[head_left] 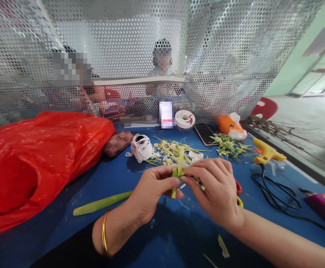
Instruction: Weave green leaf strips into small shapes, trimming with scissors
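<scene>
My left hand [154, 186], with a gold bangle at its wrist, pinches a small folded piece of green leaf strip [180, 162] between thumb and fingers. One end of the strip stands upright and another hangs below the thumb. From the other side, my right hand [214, 186] pinches the same piece at its fold, fingertips close to the left thumb. A longer green leaf strip [102, 204] lies on the blue table beyond my left forearm. Partly hidden behind my right hand are a red loop [238, 187] and a yellow loop [240, 202].
At left spreads a red plastic bag [51, 156], beside a checkered pouch [118, 143]. White cord [141, 148], leaf scraps [169, 149], a ribbon spool [184, 119] and phones [204, 133] lie behind my hands. A yellow glue gun [267, 152] trails black cable at right. People sit beyond the perforated sheet.
</scene>
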The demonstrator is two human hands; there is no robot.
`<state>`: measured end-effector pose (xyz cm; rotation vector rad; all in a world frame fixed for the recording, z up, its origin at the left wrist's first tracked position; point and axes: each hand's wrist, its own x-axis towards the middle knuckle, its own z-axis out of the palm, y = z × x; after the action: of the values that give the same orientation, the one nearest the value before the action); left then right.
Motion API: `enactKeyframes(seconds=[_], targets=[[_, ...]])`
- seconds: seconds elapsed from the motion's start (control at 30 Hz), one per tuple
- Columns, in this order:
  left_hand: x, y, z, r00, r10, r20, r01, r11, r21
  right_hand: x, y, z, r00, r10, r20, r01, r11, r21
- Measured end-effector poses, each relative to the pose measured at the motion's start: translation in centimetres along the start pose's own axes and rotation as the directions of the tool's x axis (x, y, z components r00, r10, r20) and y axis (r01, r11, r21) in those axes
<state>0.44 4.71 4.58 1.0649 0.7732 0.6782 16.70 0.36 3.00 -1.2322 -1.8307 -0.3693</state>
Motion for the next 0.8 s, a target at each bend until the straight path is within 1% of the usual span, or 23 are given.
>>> enactKeyframes(seconds=[0.17, 0.23, 0.33, 0.43, 0.5, 0.63, 0.8], targets=[[0.22, 0.02, -0.12, 0.997, 0.026, -0.069, -0.027, 0.999, -0.018, 0.15, 0.01, -0.17, 0.993, -0.112, 0.041, 0.115, 0.989, -0.096], [0.24, 0.07, -0.15, 0.996, 0.040, -0.082, -0.042, 0.999, -0.019, 0.22, -0.06, -0.20, 0.991, -0.114, 0.068, 0.122, 0.985, -0.124], [0.23, 0.06, -0.18, 0.995, 0.044, -0.089, -0.045, 0.999, -0.015, 0.30, -0.17, -0.16, 0.992, -0.080, 0.099, 0.092, 0.989, -0.120], [0.28, -0.07, -0.22, 0.996, 0.041, -0.080, -0.043, 0.999, -0.025, 0.23, -0.14, -0.08, 0.990, -0.107, 0.093, 0.119, 0.984, -0.135], [0.35, -0.15, -0.25, 0.996, 0.033, -0.083, -0.038, 0.998, -0.055, 0.09, -0.01, -0.04, 0.985, -0.155, 0.079, 0.167, 0.972, -0.167], [0.46, -0.18, -0.31, 0.995, 0.013, -0.097, -0.023, 0.995, -0.099, -0.23, 0.33, -0.14, 0.965, -0.246, 0.090, 0.261, 0.936, -0.237], [0.36, -0.11, -0.23, 0.996, 0.023, -0.091, -0.031, 0.995, -0.092, -0.36, 0.23, -0.58, 0.900, -0.426, 0.089, 0.429, 0.834, -0.346]])
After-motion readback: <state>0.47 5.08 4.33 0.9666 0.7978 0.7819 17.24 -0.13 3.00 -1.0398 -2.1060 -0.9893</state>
